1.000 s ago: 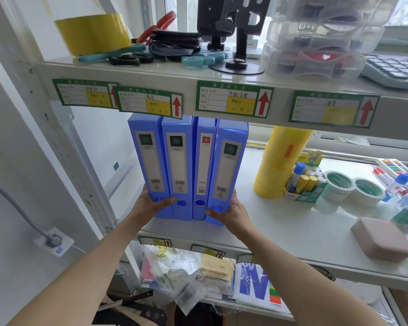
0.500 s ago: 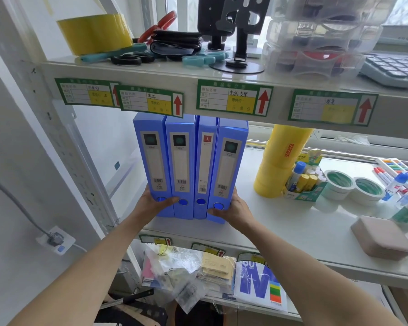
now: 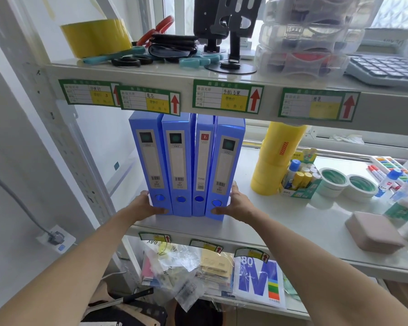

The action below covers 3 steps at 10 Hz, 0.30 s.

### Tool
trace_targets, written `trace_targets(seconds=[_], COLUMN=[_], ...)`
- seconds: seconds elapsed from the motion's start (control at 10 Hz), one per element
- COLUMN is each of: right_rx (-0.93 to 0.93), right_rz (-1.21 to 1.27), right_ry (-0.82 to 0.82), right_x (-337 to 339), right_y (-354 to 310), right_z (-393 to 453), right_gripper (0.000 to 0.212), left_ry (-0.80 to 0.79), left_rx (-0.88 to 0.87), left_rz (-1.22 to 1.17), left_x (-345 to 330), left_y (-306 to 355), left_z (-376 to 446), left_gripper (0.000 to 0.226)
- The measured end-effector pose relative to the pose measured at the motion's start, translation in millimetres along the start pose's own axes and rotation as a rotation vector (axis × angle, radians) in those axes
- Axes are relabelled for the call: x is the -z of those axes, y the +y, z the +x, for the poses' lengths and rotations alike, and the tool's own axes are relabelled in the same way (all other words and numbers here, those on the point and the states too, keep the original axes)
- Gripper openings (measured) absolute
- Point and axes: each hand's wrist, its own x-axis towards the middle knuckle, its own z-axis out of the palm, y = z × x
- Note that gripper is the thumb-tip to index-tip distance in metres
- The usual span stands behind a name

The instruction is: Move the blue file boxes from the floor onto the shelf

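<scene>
Several blue file boxes (image 3: pixel 186 165) stand upright side by side on the white middle shelf (image 3: pixel 292 222), spines facing me, at its left end. My left hand (image 3: pixel 144 205) presses on the outer side and bottom corner of the leftmost box. My right hand (image 3: pixel 236 203) presses on the outer side of the rightmost box, thumb at its front base. Together the hands squeeze the row. The rightmost box leans slightly and sticks out a little further forward than the others.
A yellow tape stack (image 3: pixel 276 161), a glue-stick carton (image 3: pixel 299 180), two tape rolls (image 3: pixel 346 184), markers and a pink case (image 3: pixel 375 234) fill the shelf to the right. The upper shelf (image 3: pixel 198 76) hangs just above the box tops. Bagged stationery (image 3: pixel 189 267) lies below.
The row of boxes has slid further back onto the shelf, and both hands have moved forward with it, still clamping its two ends.
</scene>
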Motion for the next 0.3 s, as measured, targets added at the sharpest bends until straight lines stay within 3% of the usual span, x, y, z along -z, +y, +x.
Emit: trace_targets(seconds=[0.1, 0.2, 0.3], right_rx=[-0.091, -0.108, -0.07], right_rz=[-0.115, -0.246, -0.375], right_ry=[-0.027, -0.016, -0.031], right_x=[6.6, 16.6, 20.9], right_y=[-5.5, -18.0, -26.4], right_z=[-6.6, -24.8, -42.1], right_gripper=[0.111, 0.07, 0.042], left_ry=[-0.026, -0.117, -0.15], left_rx=[0.182, 0.234, 0.117], left_rz=[0.171, 0.256, 0.27], left_x=[1.7, 2.6, -12.3], left_y=[13.4, 27.7, 50.2], left_z=[-14.6, -36.5, -59.5], left_gripper=[0.065, 0.047, 0.039])
